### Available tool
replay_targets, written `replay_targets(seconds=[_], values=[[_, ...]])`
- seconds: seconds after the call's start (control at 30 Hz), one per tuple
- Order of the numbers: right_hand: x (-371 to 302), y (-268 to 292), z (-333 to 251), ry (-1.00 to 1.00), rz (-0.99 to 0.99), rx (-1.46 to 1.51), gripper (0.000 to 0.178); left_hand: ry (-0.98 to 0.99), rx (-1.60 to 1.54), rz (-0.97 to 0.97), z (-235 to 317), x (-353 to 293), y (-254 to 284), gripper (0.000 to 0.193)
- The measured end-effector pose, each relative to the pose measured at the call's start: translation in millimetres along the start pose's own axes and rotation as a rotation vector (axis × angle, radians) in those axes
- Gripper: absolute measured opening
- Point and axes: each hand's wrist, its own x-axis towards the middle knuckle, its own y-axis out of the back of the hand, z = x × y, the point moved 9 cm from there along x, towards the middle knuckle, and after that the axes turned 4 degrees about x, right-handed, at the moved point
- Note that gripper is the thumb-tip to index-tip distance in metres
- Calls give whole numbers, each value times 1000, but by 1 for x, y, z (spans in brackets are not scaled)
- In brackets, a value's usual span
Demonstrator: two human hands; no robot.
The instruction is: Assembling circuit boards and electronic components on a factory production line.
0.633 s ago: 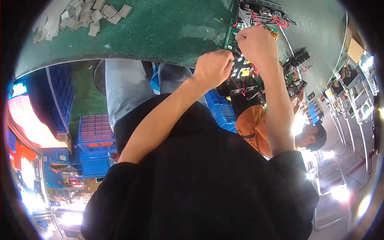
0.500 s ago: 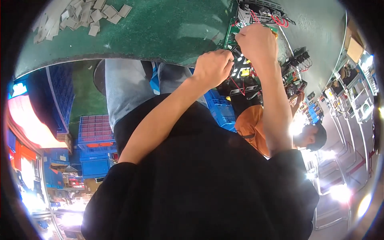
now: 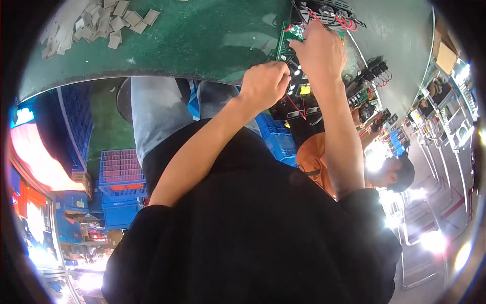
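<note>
A green circuit board with wires and small parts lies at the table's edge, right of centre. Over its right side reaches my right hand; its thumb stands apart from bent fingers, whose tips are hidden behind the knuckles. My left hand is closed at the board's near left corner, fingers curled inward; anything inside them is hidden. Below the board and between my wrists show a yellow component and a thin red wire on dark electronic parts.
Grey flat pieces are heaped on the green tabletop at far left. A metal unit with red cables and black connectors stand to the right. A person in an orange top works nearby. Blue crates stand below.
My right thumb has come away from the fingers, and the hand has risen slightly, uncovering more of the board. My left hand stays curled at the board's corner.
</note>
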Motion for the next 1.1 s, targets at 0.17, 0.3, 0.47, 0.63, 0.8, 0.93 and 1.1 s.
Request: replay_targets(seconds=[0.17, 0.3, 0.47, 0.63, 0.8, 0.93, 1.1], values=[[-3, -5, 3, 82, -16, 45, 36, 144, -116, -44, -1, 0, -2, 13], [-35, -23, 42, -47, -272, 707, 39, 229, -61, -45, 5, -3, 6, 16], [-70, -44, 87, -123, -200, 1314, 27, 161, -63, -29, 27, 7, 7, 19], [-129, -12, 97, -36, 26, 1268, 22, 326, -272, -94, 49, -3, -1, 25], [-157, 24, 105, 44, 382, 1008, 18, 36, -189, -83, 90, 11, -17, 33], [-161, 4, 155, -220, 427, 1010, 19, -638, 775, 147, 128, 4, -20, 28], [-170, -43, 177, -372, 195, 1733, 25, -616, 1026, -88, 94, -19, -37, 19]])
